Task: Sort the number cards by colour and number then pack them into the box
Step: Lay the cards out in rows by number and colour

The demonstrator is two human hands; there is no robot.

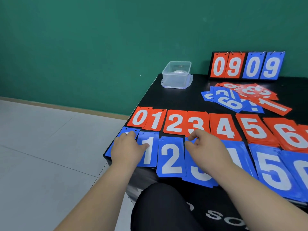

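Nearest, at lower centre of frame: black-clad knee (160, 207) against the black table (175, 99) edge. Just above: near row of blue card stacks (171, 157), numbers 1, 2, 5 readable, running left to right and off the right edge. Left hand (126, 149) flat on the leftmost blue stack, fingers loosely spread, thumb on the blue 1, number beneath covered. Right hand (206, 145) over the blue 3, fingers curled narrow, pinching at the card's top edge; firm grip cannot be told. Next row back: red card stacks (175, 124), 0 through 6, touching side by side. Beyond, right of centre: unsorted pile of red and blue cards (245, 97), overlapping. Upper centre: clear plastic box (176, 75), open, at the table's far left corner. Upper right: flip scoreboard (246, 65) reading 09 09, upright near the green wall (100, 39).
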